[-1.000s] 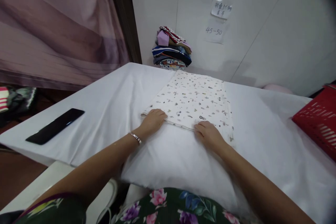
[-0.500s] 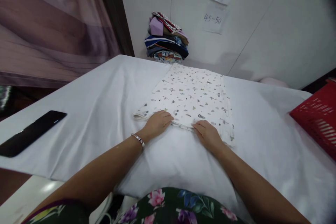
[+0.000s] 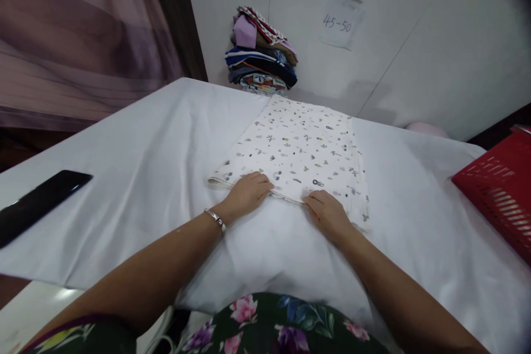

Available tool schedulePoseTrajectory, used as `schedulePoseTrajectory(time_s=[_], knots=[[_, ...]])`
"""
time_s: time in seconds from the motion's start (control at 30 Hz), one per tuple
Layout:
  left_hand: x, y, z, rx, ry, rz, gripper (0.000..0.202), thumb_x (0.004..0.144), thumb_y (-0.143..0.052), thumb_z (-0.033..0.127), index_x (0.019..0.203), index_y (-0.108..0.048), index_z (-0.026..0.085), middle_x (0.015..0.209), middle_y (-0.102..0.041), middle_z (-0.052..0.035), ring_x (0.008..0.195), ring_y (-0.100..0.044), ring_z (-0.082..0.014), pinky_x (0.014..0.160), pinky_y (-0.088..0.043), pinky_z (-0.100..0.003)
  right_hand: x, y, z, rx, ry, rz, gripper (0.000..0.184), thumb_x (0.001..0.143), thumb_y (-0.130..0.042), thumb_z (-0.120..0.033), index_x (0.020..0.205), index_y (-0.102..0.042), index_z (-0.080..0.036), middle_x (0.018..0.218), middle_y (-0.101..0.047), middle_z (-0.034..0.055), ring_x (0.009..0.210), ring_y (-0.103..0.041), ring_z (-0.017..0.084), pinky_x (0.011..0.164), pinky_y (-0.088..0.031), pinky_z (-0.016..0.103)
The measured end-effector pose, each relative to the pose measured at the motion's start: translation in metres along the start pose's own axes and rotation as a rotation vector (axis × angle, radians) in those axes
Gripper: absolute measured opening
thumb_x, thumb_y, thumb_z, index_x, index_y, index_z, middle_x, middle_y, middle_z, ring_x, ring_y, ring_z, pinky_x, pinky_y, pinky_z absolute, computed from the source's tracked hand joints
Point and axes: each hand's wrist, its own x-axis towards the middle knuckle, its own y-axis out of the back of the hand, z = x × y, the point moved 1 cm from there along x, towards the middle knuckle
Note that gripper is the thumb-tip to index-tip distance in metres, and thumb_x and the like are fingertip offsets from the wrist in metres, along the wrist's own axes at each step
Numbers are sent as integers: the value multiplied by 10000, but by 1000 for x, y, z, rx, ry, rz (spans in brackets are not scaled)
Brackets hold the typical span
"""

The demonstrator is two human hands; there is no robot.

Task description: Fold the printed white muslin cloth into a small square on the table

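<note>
A white cloth with a small scattered print lies folded in layers on the white-covered table. Its near edge runs between my two hands. My left hand grips that edge left of its middle, fingers on top and thumb side toward the centre; a silver bracelet circles the wrist. To the right, my right hand pinches the same near edge, a short gap from the left. The thumbs' undersides are hidden. The cloth lies flat, with its layered edges showing at the near left corner and along the right side.
Beyond the cloth, a stack of folded clothes stands against the wall. A black phone lies at the left. A red plastic basket sits at the right edge. Paper notes hang on the wall, and a pinkish curtain hangs at left.
Both hands keep their places on the cloth's near edge, and the cloth looks the same. Only the camera view has shifted slightly.
</note>
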Motion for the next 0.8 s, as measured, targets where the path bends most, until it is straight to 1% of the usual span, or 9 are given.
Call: schedulePoseTrajectory(time_s=[0.1, 0.17, 0.27, 0.4, 0.47, 0.57, 0.63, 0.73, 0.8], knots=[[-1, 2, 0, -46, -12, -12, 235, 916, -430, 225, 1025, -636, 199, 946, -630, -48, 883, -533, -176, 757, -432, -320, 0, 2, 0, 36, 4, -35, 224, 929, -435, -233, 994, -638, -164, 951, -613, 102, 862, -537, 208, 730, -456, 330], [-2, 4, 0, -73, -28, -13, 241, 909, -460, 272, 1077, -616, 200, 973, -624, -53, 909, -530, -182, 783, -432, -327, -1, 3, 0, 48, 1, -45, 225, 923, -451, -256, 1024, -628, -159, 973, -608, 107, 881, -536, 215, 750, -461, 342], [-2, 6, 0, -94, -42, -22, 267, 887, -512, 331, 1108, -604, 212, 1004, -620, -51, 936, -525, -190, 794, -429, -333, -2, 2, 1, 53, -3, -50, 236, 926, -441, -244, 1062, -615, -160, 994, -608, 109, 894, -538, 219, 754, -468, 351], [-2, 5, -1, -88, -36, -34, 235, 912, -469, 321, 1051, -628, 217, 978, -624, -49, 907, -530, -185, 771, -426, -327, -3, -2, 4, 49, -4, -45, 264, 937, -397, -200, 1086, -615, -181, 1006, -617, 104, 896, -544, 217, 746, -475, 351], [-2, 4, -2, -85, -39, -27, 253, 930, -429, 323, 1026, -636, 211, 961, -627, -52, 887, -533, -181, 757, -427, -322, -3, -3, 5, 42, -12, -34, 277, 940, -386, -192, 1086, -621, -198, 1003, -622, 98, 892, -549, 215, 743, -478, 348], [-1, 3, -2, -86, -44, -15, 292, 949, -383, 332, 1035, -633, 207, 950, -629, -53, 886, -535, -177, 759, -428, -317, -2, -2, 4, 37, -24, -17, 277, 940, -387, -186, 1080, -625, -207, 1005, -624, 92, 908, -554, 214, 747, -482, 339], [-1, 3, -1, -79, -43, -11, 303, 955, -366, 329, 1032, -633, 207, 943, -630, -52, 892, -537, -176, 765, -429, -316, -2, -2, 4, 40, -30, -21, 259, 938, -403, -197, 1068, -626, -203, 1002, -623, 94, 912, -558, 213, 749, -483, 336], [0, 2, -1, -56, -43, -5, 304, 958, -356, 315, 998, -637, 205, 930, -632, -49, 885, -540, -174, 765, -428, -316, -2, -2, 4, 55, -24, -34, 235, 935, -436, -257, 1066, -623, -201, 999, -622, 98, 917, -560, 219, 752, -485, 345], [2, 2, 0, -31, -48, -6, 301, 958, -355, 308, 964, -636, 200, 916, -631, -46, 877, -540, -173, 757, -425, -313, -2, -2, 4, 60, -17, -18, 247, 941, -420, -265, 1066, -623, -203, 994, -624, 97, 914, -559, 216, 750, -484, 344]])
